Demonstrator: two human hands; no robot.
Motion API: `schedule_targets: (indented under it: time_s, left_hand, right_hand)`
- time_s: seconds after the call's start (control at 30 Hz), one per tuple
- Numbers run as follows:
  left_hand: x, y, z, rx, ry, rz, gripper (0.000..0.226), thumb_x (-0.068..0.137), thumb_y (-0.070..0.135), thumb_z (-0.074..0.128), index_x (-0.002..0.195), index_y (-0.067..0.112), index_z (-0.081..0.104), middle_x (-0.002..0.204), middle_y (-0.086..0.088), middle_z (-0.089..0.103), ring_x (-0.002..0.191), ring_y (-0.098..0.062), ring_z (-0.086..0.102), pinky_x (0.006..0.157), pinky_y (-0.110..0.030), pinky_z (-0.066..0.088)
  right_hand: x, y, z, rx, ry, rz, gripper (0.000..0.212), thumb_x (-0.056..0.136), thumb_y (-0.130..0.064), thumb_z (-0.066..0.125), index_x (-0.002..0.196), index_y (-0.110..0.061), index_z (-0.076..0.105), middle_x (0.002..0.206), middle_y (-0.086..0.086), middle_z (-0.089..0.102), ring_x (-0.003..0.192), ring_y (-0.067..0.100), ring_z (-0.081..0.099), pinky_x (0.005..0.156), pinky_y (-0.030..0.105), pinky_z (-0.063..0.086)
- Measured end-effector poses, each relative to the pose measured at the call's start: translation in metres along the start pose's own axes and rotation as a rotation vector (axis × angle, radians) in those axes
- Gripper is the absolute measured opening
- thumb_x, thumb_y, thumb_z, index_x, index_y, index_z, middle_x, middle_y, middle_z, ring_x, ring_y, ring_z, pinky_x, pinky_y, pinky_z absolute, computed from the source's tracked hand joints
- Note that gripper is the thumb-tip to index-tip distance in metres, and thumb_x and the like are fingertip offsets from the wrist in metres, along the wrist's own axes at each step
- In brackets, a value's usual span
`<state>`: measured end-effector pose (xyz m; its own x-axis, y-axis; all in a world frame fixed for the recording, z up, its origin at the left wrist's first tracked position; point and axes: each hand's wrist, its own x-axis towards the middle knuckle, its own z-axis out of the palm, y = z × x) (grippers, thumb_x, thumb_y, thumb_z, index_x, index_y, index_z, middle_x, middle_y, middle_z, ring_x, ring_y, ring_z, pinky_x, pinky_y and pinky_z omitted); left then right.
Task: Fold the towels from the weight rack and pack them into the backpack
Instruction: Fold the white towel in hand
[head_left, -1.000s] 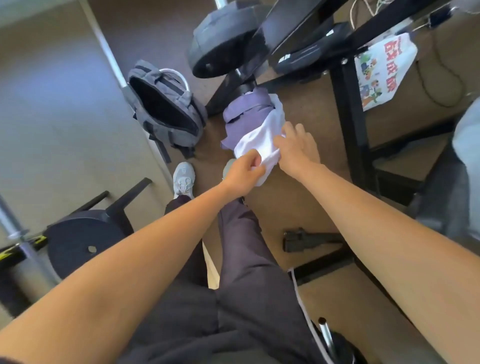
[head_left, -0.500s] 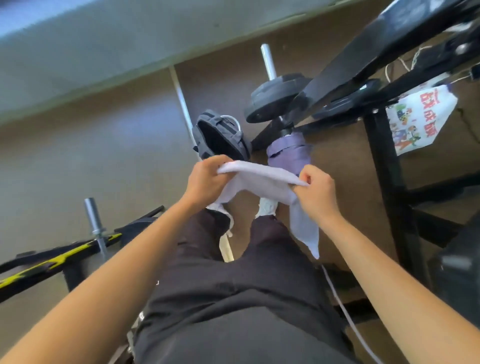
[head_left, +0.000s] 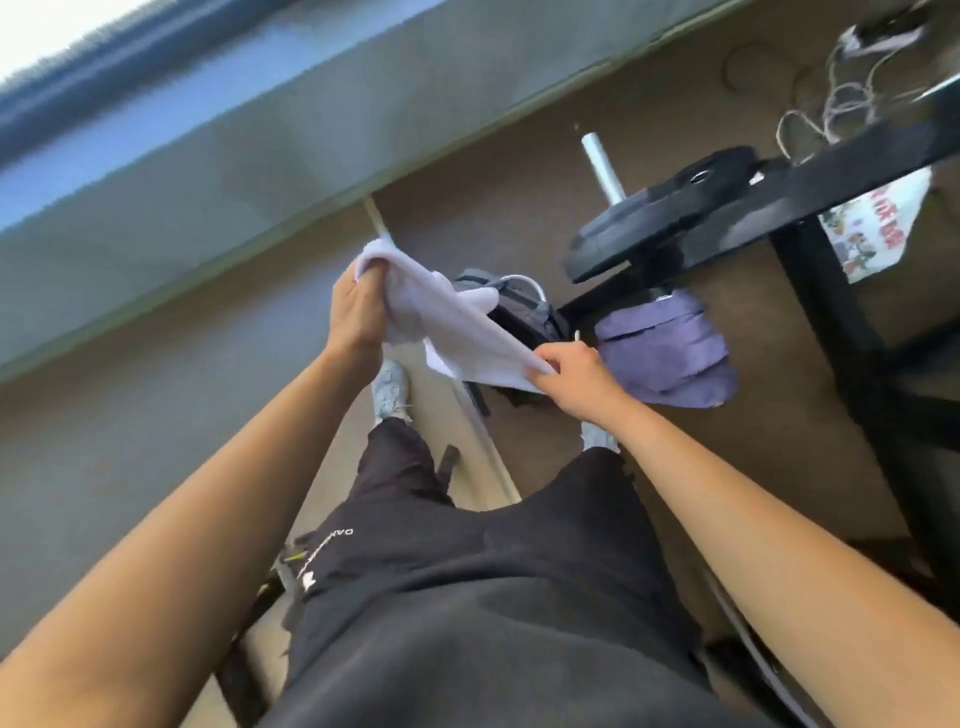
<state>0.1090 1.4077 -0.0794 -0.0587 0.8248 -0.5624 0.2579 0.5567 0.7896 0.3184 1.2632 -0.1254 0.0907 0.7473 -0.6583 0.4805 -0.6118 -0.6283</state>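
White towel (head_left: 467, 332): held in the air between both hands, in front of the person's legs. It is stretched as a slanted band from upper left to lower right. A loose flap hangs below the band near its middle.

Left hand (head_left: 358, 306): fingers curled round the upper end of the towel. The cloth is bunched in the fist, and a small tuft shows above the knuckles.

Right hand (head_left: 576, 379): thumb and fingers pinch the lower corner. This hand sits lower than the left and nearer the rack.

Backpack (head_left: 522, 300): grey, on the floor behind the towel and largely hidden by it. Cannot tell from this view whether its mouth is open.

Purple towel (head_left: 670, 353): draped over a low part of the weight rack (head_left: 815, 291), just right of the backpack.

Rack: black frame on the right of the view.
- A black weight plate (head_left: 618, 234) sits on a silver bar (head_left: 600, 161) at its near end.
- A printed white cloth (head_left: 872, 223) hangs from the upper beam, further right.

Pale cables (head_left: 831, 104) lie tangled at upper right. The floor (head_left: 519, 208) is brown carpet.

Person stands in dark trousers (head_left: 493, 571) and pale shoes (head_left: 392, 392). Motion blur throughout, so fine detail is poor.
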Motion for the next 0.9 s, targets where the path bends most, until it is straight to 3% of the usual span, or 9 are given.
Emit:
schedule_targets:
  time_s: [0.07,0.17,0.27,0.4,0.53,0.57,0.7,0.83,0.9]
  left_hand:
    - [0.029,0.0,-0.019,0.082,-0.12,0.015,0.018,0.09,0.033,0.047,0.078,0.026,0.057,0.083,0.004,0.06,0.078,-0.015,0.056,0.069,-0.032,0.044]
    - [0.056,-0.007,-0.042,0.247,-0.279,0.017,0.021,0.082,0.035,0.045,0.083,0.019,0.058,0.085,-0.001,0.057,0.076,-0.016,0.052,0.06,-0.029,0.04]
    - [0.072,-0.027,-0.055,0.359,-0.416,0.033,0.027,0.084,0.03,0.051,0.084,0.006,0.062,0.077,-0.001,0.054,0.067,-0.013,0.048,0.054,-0.021,0.037]
    - [0.09,-0.064,-0.052,0.434,-0.56,0.036,0.017,0.09,0.026,0.059,0.075,0.02,0.067,0.062,0.014,0.055,0.055,-0.003,0.047,0.051,-0.015,0.037]
    - [0.117,-0.111,-0.042,0.417,-0.553,0.128,0.012,0.091,0.024,0.062,0.082,0.022,0.07,0.069,0.014,0.06,0.066,-0.003,0.055,0.062,-0.017,0.045]
    - [0.125,-0.124,-0.04,0.39,-0.524,0.16,0.009,0.091,0.02,0.064,0.085,0.019,0.07,0.072,0.012,0.062,0.067,-0.002,0.057,0.063,-0.017,0.046]
    - [0.158,-0.161,-0.029,0.338,-0.381,0.302,0.019,0.087,0.02,0.073,0.084,0.007,0.059,0.073,0.004,0.055,0.065,-0.005,0.052,0.059,-0.016,0.042]
    - [0.198,-0.182,-0.024,0.269,-0.263,0.394,0.026,0.086,0.023,0.069,0.073,0.02,0.047,0.068,0.009,0.044,0.061,-0.005,0.042,0.06,-0.02,0.036]
    - [0.206,-0.191,-0.024,0.275,-0.23,0.48,0.031,0.086,0.023,0.068,0.069,0.026,0.043,0.066,0.012,0.043,0.059,-0.001,0.042,0.059,-0.018,0.036]
  right_hand:
    - [0.013,-0.012,0.024,0.037,0.083,0.091,0.037,0.099,-0.02,0.058,0.071,0.004,0.054,0.062,0.013,0.043,0.058,0.017,0.035,0.057,0.029,0.023]
    - [0.025,-0.029,0.054,0.12,0.197,0.246,0.041,0.1,-0.013,0.051,0.062,-0.01,0.036,0.069,0.017,0.033,0.068,0.022,0.029,0.062,0.034,0.019]
    - [0.034,-0.032,0.076,0.217,0.314,0.371,0.032,0.101,-0.01,0.047,0.072,0.004,0.045,0.076,0.025,0.042,0.073,0.024,0.035,0.065,0.035,0.021]
    - [0.045,-0.016,0.108,0.425,0.457,0.374,0.032,0.1,-0.011,0.05,0.073,0.006,0.044,0.068,0.016,0.037,0.067,0.016,0.03,0.06,0.034,0.023]
    - [0.071,0.013,0.141,0.478,0.477,0.273,0.029,0.1,-0.014,0.055,0.098,0.014,0.06,0.093,0.035,0.057,0.078,0.019,0.045,0.065,0.032,0.033]
    - [0.078,0.023,0.148,0.478,0.494,0.237,0.03,0.1,-0.015,0.056,0.095,0.014,0.06,0.089,0.035,0.057,0.077,0.019,0.044,0.066,0.032,0.033]
    - [0.104,0.067,0.172,0.5,0.583,0.101,0.04,0.099,-0.017,0.06,0.073,0.01,0.046,0.069,0.022,0.034,0.068,0.017,0.031,0.063,0.032,0.025]
    - [0.121,0.116,0.186,0.269,0.46,-0.007,0.011,0.09,-0.016,0.073,0.081,-0.011,0.073,0.066,0.002,0.056,0.061,0.008,0.044,0.059,0.024,0.037]
    - [0.126,0.14,0.198,0.119,0.427,-0.015,0.024,0.088,-0.015,0.075,0.067,-0.021,0.065,0.058,-0.006,0.05,0.054,0.004,0.04,0.057,0.026,0.034]
